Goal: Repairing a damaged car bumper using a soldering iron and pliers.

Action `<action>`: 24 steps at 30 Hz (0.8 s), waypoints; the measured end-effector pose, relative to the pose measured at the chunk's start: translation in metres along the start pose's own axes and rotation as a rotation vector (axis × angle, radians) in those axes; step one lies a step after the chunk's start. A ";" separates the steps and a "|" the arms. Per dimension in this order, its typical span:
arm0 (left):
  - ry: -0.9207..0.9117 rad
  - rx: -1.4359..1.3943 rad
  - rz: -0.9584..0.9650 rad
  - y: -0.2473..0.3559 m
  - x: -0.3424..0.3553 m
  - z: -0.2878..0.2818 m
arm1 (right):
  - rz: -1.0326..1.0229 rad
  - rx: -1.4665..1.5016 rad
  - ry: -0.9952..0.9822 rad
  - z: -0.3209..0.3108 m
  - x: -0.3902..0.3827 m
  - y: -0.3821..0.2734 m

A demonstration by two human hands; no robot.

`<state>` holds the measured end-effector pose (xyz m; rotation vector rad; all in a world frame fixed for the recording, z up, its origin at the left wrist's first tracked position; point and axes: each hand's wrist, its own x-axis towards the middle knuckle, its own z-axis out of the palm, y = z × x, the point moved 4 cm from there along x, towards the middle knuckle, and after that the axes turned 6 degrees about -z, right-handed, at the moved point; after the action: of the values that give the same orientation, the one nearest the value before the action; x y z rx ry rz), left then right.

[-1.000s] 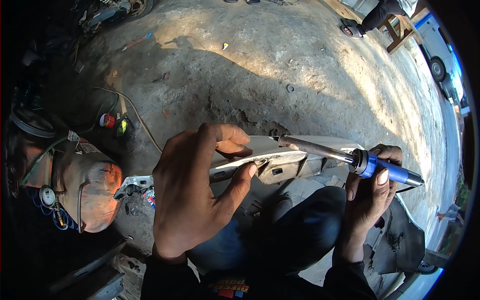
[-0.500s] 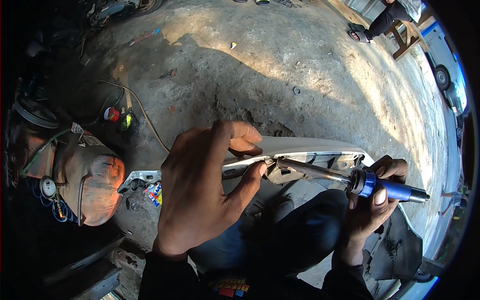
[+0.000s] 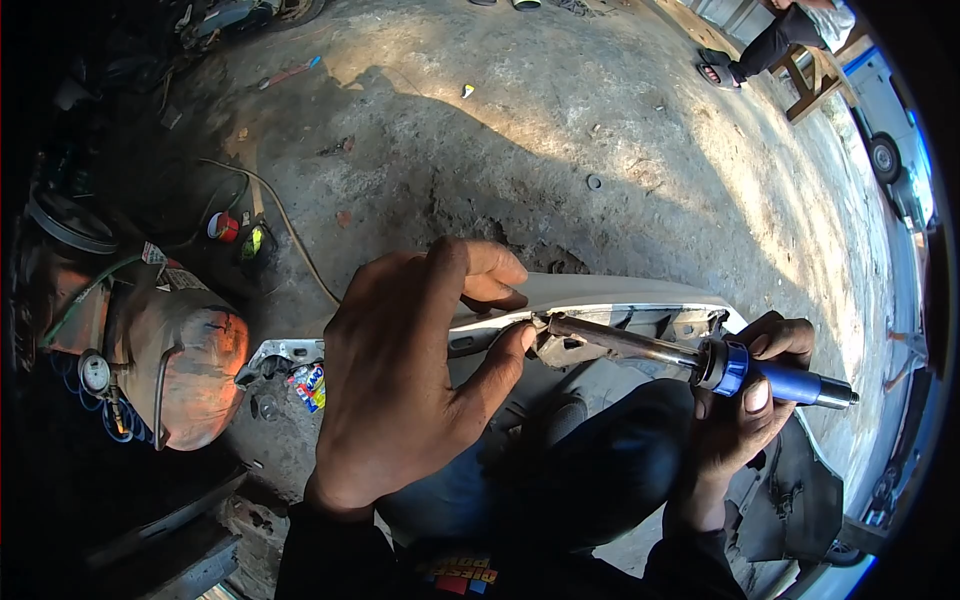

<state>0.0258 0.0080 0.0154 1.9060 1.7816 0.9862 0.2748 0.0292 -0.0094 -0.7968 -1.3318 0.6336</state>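
Observation:
A long, pale, curved vehicle panel (image 3: 620, 290), which looks like a bumper, lies across my front with its inner edge and slots toward me. My left hand (image 3: 400, 370) grips its edge, thumb on the near side and fingers curled over the far side. My right hand (image 3: 750, 400) is wrapped round a blue-handled tool with a metal barrel (image 3: 775, 382). The barrel points left, and its tip is at the panel's inner edge, close to my left thumb. Whether the tip touches the panel I cannot tell. My knees are beneath the panel.
An orange tank (image 3: 205, 375) with a pressure gauge (image 3: 95, 374) stands at the left, and a hose (image 3: 280, 215) runs across the floor. A red can (image 3: 224, 228) is near it. Dark panel pieces (image 3: 795, 490) lie at the right. A person (image 3: 785, 45) sits at the far right.
Both hands keep their grips in almost the same places. The tool's barrel has shifted very slightly left. In the far right background, a blurred figure has moved a little.

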 end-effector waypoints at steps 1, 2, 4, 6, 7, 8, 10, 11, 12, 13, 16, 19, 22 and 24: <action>-0.001 -0.006 0.003 -0.001 0.000 0.001 | 0.059 0.022 -0.008 0.004 0.000 -0.003; -0.001 -0.011 0.007 -0.002 0.000 0.001 | 0.118 0.044 -0.015 0.006 0.000 -0.004; -0.002 -0.011 0.009 -0.002 -0.001 0.000 | 0.126 0.044 -0.020 0.007 0.000 -0.005; -0.004 -0.012 0.012 -0.002 -0.001 0.000 | 0.134 0.044 -0.024 0.007 0.000 -0.005; -0.004 -0.015 0.014 -0.002 -0.001 0.000 | 0.110 0.036 -0.031 0.007 0.000 -0.004; -0.005 -0.018 0.017 -0.002 -0.001 0.001 | 0.086 0.028 -0.038 0.006 0.000 -0.004; -0.005 -0.019 0.019 -0.001 0.000 0.001 | 0.036 0.001 -0.027 0.001 0.000 0.001; -0.005 -0.019 0.021 -0.001 0.000 0.001 | -0.013 -0.025 -0.016 0.000 0.000 0.001; -0.005 -0.018 0.020 -0.001 0.000 0.001 | -0.012 -0.024 -0.016 0.001 0.000 -0.001; -0.006 -0.015 0.016 -0.001 0.000 0.000 | 0.034 -0.004 -0.028 0.003 0.000 -0.003; -0.008 -0.016 0.016 -0.001 0.000 0.000 | 0.082 0.001 -0.035 0.004 -0.001 -0.004; -0.010 -0.018 0.023 -0.002 0.000 0.000 | 0.066 -0.010 -0.033 0.002 -0.001 -0.003; -0.013 -0.017 0.024 -0.002 0.000 0.000 | 0.040 -0.016 -0.042 0.001 -0.001 -0.003; -0.015 -0.016 0.022 -0.002 0.000 0.000 | 0.033 -0.023 -0.048 0.002 -0.001 -0.002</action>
<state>0.0245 0.0081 0.0145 1.9228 1.7427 0.9887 0.2726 0.0275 -0.0080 -0.8279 -1.3745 0.6679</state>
